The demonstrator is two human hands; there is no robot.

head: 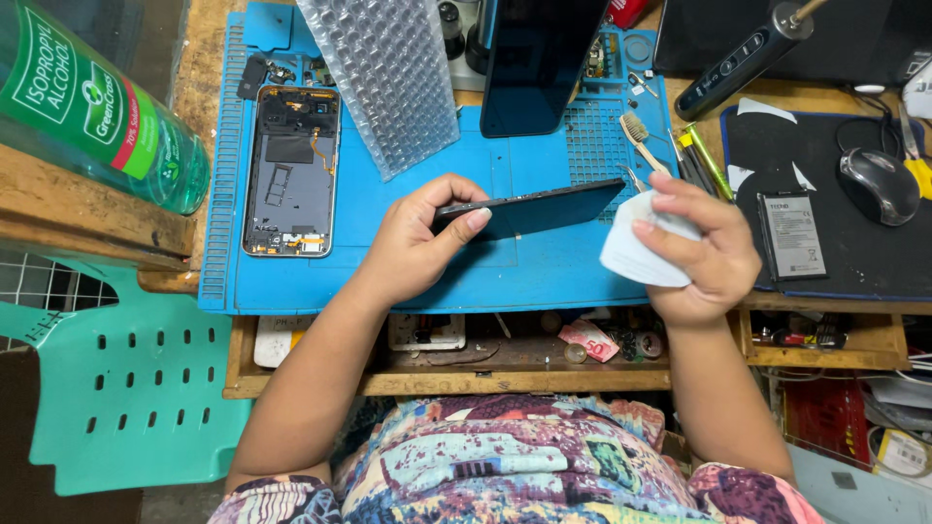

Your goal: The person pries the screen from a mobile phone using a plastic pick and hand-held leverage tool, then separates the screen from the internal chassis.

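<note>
My left hand (419,236) grips a thin black phone panel (544,204) by its left end, holding it edge-on above the blue work mat (544,277). My right hand (704,247) holds a folded white wipe (641,254) against the panel's right end. An opened phone body (291,175) with bare internals lies flat on the mat to the left. A dark phone screen (536,60) stands leaning at the back of the mat.
A bubble-wrap sheet (388,78) lies across the mat's back. A green alcohol bottle (92,107) rests on a wooden ledge at left. A toothbrush (641,136), a phone battery (794,235), a computer mouse (879,184) and a black tool handle (743,58) lie at right. An open drawer (485,359) sits below.
</note>
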